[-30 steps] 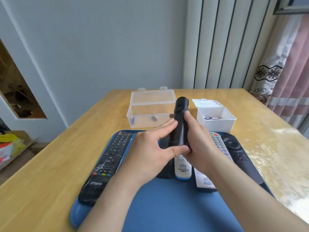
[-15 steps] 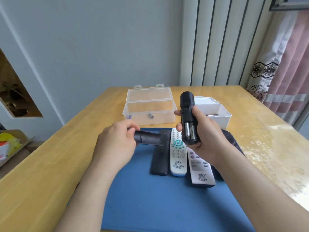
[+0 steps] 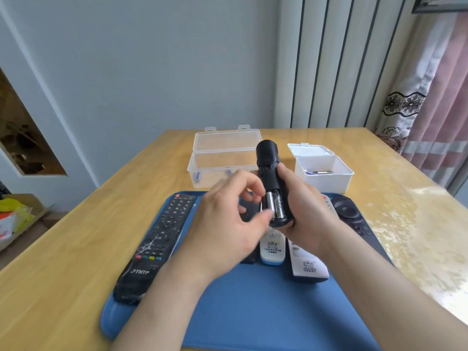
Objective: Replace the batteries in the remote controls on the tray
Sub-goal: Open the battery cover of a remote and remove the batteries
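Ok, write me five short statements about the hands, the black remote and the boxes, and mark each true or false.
1. The right hand holds the black remote upright above the tray. True.
2. The remote's battery bay is empty. False: two batteries sit in it.
3. The left hand reaches its fingertips to the batteries. True.
4. The clear box is closed. False: its lid stands open.
5. The white box sits on the tray. False: it sits on the table behind it.
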A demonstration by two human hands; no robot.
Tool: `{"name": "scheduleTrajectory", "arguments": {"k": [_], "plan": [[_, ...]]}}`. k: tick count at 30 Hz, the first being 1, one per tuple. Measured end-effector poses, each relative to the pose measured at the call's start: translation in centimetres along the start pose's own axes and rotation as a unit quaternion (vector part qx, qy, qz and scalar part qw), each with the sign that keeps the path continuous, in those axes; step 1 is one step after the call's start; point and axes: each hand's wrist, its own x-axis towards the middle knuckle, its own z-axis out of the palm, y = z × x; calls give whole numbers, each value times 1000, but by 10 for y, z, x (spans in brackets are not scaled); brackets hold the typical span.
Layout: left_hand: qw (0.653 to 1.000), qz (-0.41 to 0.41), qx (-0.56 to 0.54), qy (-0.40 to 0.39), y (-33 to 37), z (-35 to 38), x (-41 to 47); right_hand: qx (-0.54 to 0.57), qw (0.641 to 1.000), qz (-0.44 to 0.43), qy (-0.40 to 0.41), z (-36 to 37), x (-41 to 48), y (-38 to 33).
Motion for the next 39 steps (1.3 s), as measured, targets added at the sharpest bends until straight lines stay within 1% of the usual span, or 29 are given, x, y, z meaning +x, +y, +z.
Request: {"name": "scheduleTrajectory", "arguments": {"k": [1,5,9,14,19,23,26,28,30,32,35,39], "plan": [[1000,12,13,-11,-1,3,-1,-18,1000,-8,12,0,0,0],[999,34,38,-17,-9,4,-1,-91,994,-41,37,2,-5,-1],[993,73,92,-29,-5,4,-1,-119,990,-64,35,4,-6,-1],[993,84,74,-49,-4,2,2,-134,987,-93,18,4,-3,1],[994,89,63,-23,-7,7,0,-128,988,-84,24,5,0,6],[992,98,75,-7,-7,10,0,-82,995,-53,20,5,1,6],[988,104,106,44,-12,7,3,-73,996,-31,27,10,-1,9],[989,94,91,65,-14,4,3,-59,997,-24,33,14,-3,10],[995,71,39,49,-9,4,2,-35,998,-21,39,16,-4,8],[999,49,6,12,-5,4,0,-30,998,-27,45,13,-4,3],[999,38,23,-29,-2,4,-1,-62,996,-44,46,6,-5,-1],[998,11,44,-46,0,2,-1,-104,991,-63,58,5,-2,2]]}}
